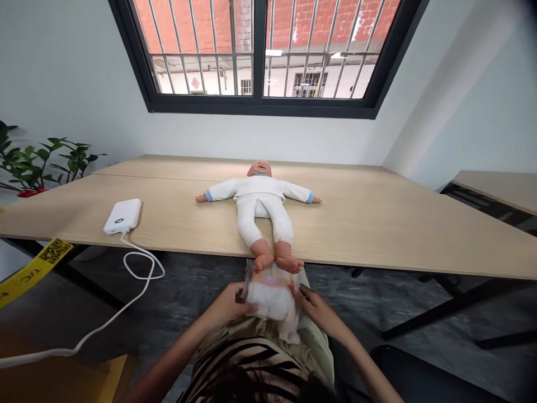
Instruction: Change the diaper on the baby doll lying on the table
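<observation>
Forearms [191, 333] slanting inward, the left hand [234, 302] and right hand [314, 305] grip opposite sides of a soft, whitish, transparent plastic packet [272, 299], above the lap [321, 344] and just short of the pale wooden table's [369, 229] front edge. A white-clothed baby doll [262, 202] lies with feet overhanging that edge; tabletop stretches away on both sides.

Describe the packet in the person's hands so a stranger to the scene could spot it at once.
Start at the pale wooden table, where a doll in white lies with its bare feet at the near edge. Just below those feet in the picture, the left hand and right hand hold the packet. Unlike the doll, it has see-through wrapping around something white.
</observation>
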Demonstrator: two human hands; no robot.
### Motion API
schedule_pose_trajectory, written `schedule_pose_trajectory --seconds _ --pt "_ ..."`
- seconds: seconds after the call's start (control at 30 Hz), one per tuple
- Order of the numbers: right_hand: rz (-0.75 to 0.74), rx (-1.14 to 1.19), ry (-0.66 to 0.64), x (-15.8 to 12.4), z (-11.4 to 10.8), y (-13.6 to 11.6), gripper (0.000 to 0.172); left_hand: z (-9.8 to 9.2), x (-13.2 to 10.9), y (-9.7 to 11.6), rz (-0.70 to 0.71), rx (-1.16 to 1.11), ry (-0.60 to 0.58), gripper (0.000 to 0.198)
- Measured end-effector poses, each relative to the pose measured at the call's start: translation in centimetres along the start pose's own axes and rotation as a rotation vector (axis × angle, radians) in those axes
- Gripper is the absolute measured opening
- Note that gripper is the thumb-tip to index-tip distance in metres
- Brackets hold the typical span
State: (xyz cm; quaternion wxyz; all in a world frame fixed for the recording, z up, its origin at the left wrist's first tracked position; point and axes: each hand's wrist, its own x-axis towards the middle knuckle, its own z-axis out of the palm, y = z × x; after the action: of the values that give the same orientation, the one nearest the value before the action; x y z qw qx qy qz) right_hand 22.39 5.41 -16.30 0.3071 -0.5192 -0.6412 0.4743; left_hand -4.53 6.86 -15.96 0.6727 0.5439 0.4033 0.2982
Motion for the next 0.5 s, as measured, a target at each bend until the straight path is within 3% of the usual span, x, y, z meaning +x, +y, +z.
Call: schedule_pose_trajectory --seconds 0.07,0.17,0.27,0.37,0.43,0.5 --pt "-0.032 0.143 0.003 -0.6 0.4 -0.5 0.052 1.0 -1.6 1.8 0.069 0.128 -0.151 0.051" --pt "-0.083 0.210 -0.043 -2.4 0.6 -2.7 0.044 1.8 -3.3 3.6 0.157 0.330 -0.271 0.062" --pt "-0.187 0.144 -0.246 -4.3 0.3 -5.9 0.032 1.0 -3.7 3.8 0.124 0.341 -0.380 0.077" --pt "-0.262 0.066 -0.497 -5.5 0.0 -8.6 0.031 -0.8 -3.4 3.4 0.067 0.209 -0.469 0.072" --pt "-0.247 0.056 -0.658 -5.7 -0.4 -9.4 0.042 -2.0 -3.2 3.1 0.080 0.157 -0.472 0.069" --pt "-0.245 0.099 -0.716 -5.5 -1.1 -9.5 0.053 -2.9 -2.9 2.6 0.089 0.139 -0.336 0.058"
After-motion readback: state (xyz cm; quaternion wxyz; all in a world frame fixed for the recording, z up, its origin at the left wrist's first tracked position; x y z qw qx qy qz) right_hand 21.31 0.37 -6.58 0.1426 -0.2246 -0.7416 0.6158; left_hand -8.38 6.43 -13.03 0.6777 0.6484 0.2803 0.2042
